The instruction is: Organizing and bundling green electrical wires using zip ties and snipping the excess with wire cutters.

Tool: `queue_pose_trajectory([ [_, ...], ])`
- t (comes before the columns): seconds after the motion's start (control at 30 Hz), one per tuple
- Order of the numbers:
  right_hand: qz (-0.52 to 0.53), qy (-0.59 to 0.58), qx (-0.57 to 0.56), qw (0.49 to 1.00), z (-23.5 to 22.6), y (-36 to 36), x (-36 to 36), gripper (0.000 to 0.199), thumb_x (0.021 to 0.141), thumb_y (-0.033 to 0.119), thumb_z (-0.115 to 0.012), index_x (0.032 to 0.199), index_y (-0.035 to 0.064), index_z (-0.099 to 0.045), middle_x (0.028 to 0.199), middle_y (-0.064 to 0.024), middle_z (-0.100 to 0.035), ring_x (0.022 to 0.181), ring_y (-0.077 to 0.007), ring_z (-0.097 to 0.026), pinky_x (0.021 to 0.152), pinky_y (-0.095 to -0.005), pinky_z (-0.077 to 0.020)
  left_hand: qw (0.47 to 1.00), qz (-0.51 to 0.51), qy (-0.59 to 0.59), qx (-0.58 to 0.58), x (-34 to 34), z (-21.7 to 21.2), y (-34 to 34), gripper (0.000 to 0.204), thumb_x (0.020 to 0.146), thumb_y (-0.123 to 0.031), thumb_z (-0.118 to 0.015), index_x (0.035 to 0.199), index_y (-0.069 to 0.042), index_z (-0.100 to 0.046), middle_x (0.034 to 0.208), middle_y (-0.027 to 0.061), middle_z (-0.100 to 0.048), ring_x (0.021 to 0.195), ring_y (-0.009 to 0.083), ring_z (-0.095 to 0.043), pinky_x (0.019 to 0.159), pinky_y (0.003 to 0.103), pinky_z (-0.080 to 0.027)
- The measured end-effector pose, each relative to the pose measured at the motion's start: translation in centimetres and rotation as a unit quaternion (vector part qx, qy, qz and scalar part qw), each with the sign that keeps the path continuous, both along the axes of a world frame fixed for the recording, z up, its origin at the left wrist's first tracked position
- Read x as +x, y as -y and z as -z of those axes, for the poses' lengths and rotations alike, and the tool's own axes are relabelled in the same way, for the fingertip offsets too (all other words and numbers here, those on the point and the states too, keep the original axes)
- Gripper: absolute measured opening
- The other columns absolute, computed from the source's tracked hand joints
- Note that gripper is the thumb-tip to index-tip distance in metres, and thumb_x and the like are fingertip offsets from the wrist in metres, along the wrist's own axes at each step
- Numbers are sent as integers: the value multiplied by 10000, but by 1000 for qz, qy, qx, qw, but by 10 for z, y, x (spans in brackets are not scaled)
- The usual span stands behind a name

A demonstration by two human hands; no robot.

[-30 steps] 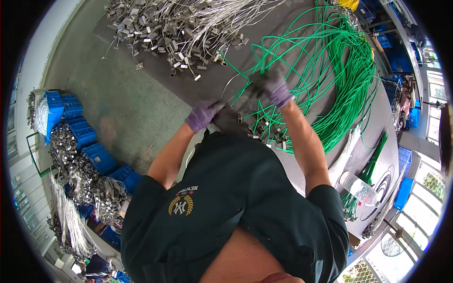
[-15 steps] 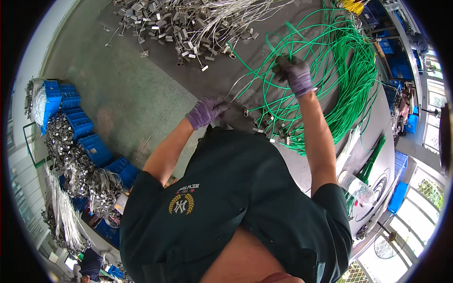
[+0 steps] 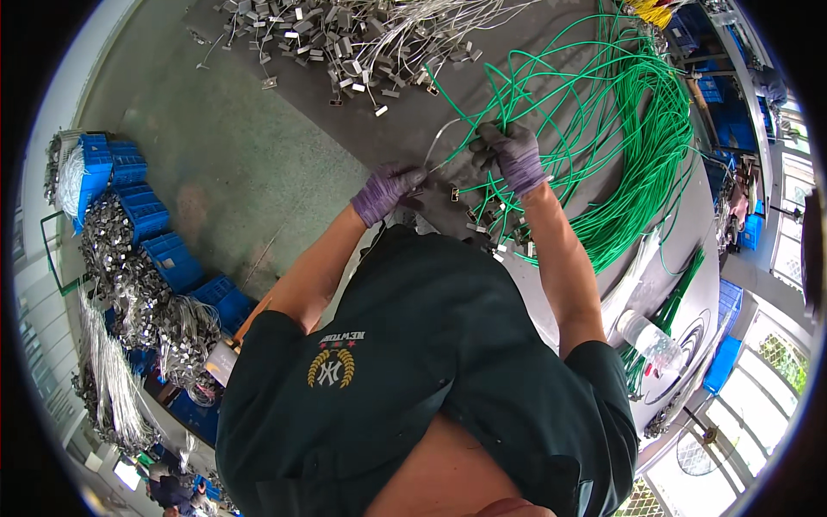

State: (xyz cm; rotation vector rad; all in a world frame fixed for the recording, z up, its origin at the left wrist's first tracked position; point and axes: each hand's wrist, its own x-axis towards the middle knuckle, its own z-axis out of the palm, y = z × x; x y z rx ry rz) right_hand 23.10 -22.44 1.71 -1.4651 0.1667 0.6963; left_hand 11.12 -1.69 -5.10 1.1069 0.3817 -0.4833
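Both my hands wear purple gloves over a dark grey worktable (image 3: 405,129). My left hand (image 3: 386,191) pinches one end of a thin silver wire (image 3: 439,142) that arcs up and over to my right hand (image 3: 512,155). My right hand is closed around the wire's other end, close to a green cable (image 3: 482,108). A big bundle of green cables (image 3: 637,112) spreads across the table to the right of my right hand. Small metal clips (image 3: 491,226) lie just below my hands.
A heap of silver wires with metal end pieces (image 3: 345,39) covers the table's far left. Blue crates (image 3: 155,241) filled with metal parts stand on the green floor (image 3: 215,164) at left. A clear plastic bottle (image 3: 646,336) and more green cables lie at right.
My right hand has come back from the green cables toward my left hand. A silver wire loop now spans between both hands.
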Motion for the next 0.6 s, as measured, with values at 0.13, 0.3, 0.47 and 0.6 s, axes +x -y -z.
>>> queue_pose_trajectory([
  [0.13,30,-10,25,999,2,6,-3,213,848,178,-580,893,-30,-581,705,-115,-623,491,-184,-595,427,-266,-477,996,12,79,-40,-4,-2,-6,259,800,-219,-634,976,-31,-607,779,55,-615,648,111,-545,543,271,-458],
  [0.3,-24,-16,31,999,-5,-4,-25,224,837,178,-603,885,-40,-591,693,-113,-633,509,-174,-609,458,-261,-492,993,-5,44,105,-1,-6,7,255,772,-189,-645,961,-24,-600,752,46,-609,593,104,-517,504,255,-431],
  [0.47,-64,27,-9,998,-3,-8,-32,224,829,182,-617,853,-40,-594,693,-117,-641,530,-170,-622,482,-249,-502,996,0,60,69,-3,-13,6,401,730,-132,-634,1101,-20,-530,1002,92,-600,855,164,-567,766,307,-484],
  [0.6,-38,14,6,999,-9,1,-24,212,838,177,-606,841,-35,-594,693,-114,-638,535,-169,-622,479,-250,-500,976,-10,78,-202,-14,-12,7,652,711,-150,-666,1286,-18,-389,1145,102,-539,1007,209,-565,787,306,-484],
])
